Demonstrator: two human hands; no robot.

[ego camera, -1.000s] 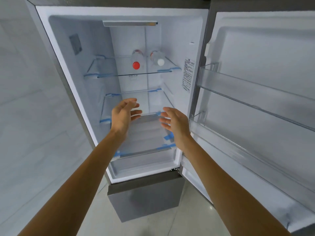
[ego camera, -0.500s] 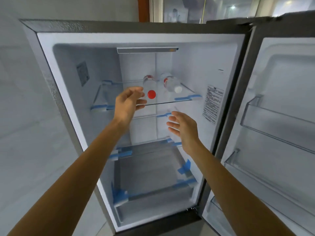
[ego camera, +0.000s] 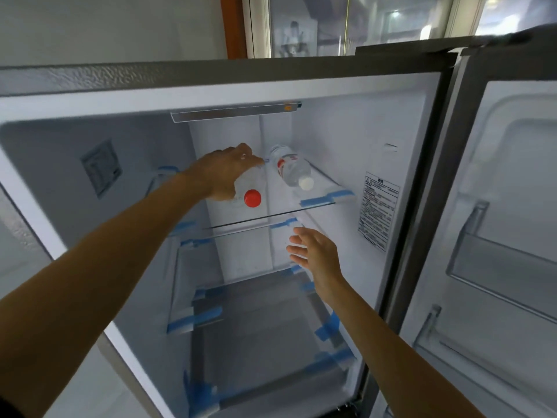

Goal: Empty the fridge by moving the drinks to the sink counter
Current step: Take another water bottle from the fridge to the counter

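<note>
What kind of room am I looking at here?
Likely a kitchen, perhaps at home: an open fridge, a red-capped bottle and a white-capped bottle lying on its top shelf, a window behind. Blue tape on the shelves hints the fridge is new.

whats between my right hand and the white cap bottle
The front edge of the glass shelf, with blue tape on it, runs between the right hand and the white-capped bottle in the head view.

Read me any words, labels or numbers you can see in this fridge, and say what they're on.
Sticker on the fridge's right inner wall: printed lines, too small to read.
Red-and-white label on the white-capped bottle: blurred, unreadable.
Red-capped bottle, gripped by the left hand: no text visible.
</note>
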